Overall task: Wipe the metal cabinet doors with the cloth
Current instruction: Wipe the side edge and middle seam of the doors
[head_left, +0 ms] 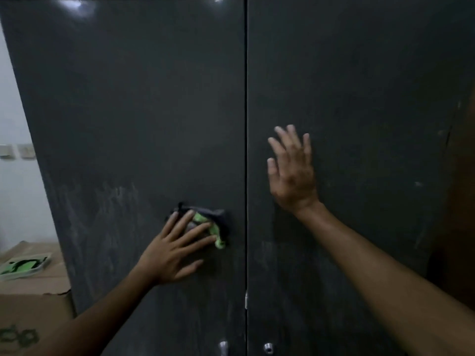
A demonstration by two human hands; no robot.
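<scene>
Two dark grey metal cabinet doors fill the view, the left door (128, 111) and the right door (359, 86), split by a vertical seam. My left hand (174, 247) presses a crumpled dark and green cloth (213, 224) flat against the left door, near the seam, with straight spread fingers. My right hand (291, 170) lies flat on the right door, fingers straight and pointing up, holding nothing. Pale smears show on the lower part of both doors.
Two small metal knobs, the left knob (223, 346) and the right knob (268, 347), sit at the bottom by the seam. A cardboard box (30, 301) with a green and white packet (23, 265) on top stands at the lower left. A white wall (15, 188) lies to the left.
</scene>
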